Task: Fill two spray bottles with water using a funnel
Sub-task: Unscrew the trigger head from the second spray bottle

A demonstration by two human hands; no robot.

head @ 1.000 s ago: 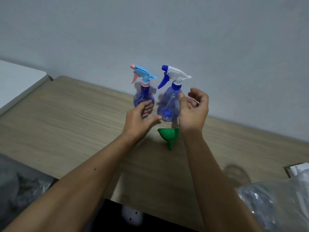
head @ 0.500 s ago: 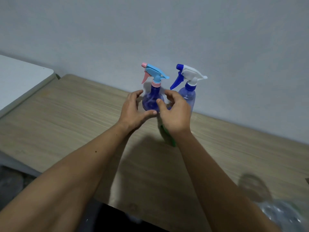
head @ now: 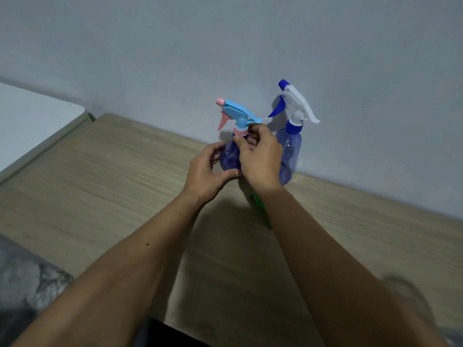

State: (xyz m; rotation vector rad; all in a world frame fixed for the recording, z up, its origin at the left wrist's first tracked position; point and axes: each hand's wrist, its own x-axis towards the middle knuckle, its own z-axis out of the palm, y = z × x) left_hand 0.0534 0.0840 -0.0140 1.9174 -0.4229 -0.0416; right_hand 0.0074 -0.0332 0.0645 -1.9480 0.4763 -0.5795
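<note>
A blue spray bottle with a light-blue and pink trigger head [head: 231,156] stands on the wooden table [head: 112,176] near the wall. My left hand [head: 206,175] curls round its round body from the left. My right hand [head: 259,157] pinches the pink collar at its neck with thumb and fingers. To the right, against the wall, stands a second blue bottle with a white and dark-blue trigger head [head: 290,151], untouched. Only a sliver of the green funnel [head: 261,209] shows beside my right wrist.
A white tabletop [head: 32,126] adjoins the wooden table at the far left. Grey crumpled plastic [head: 27,279] lies at the lower left edge. A blurred dark shadow sits on the table at the lower right.
My right hand rose from the bottle's body to its pink collar. My left hand closed further round the body. The view shifted, so both bottles sit more to the right.
</note>
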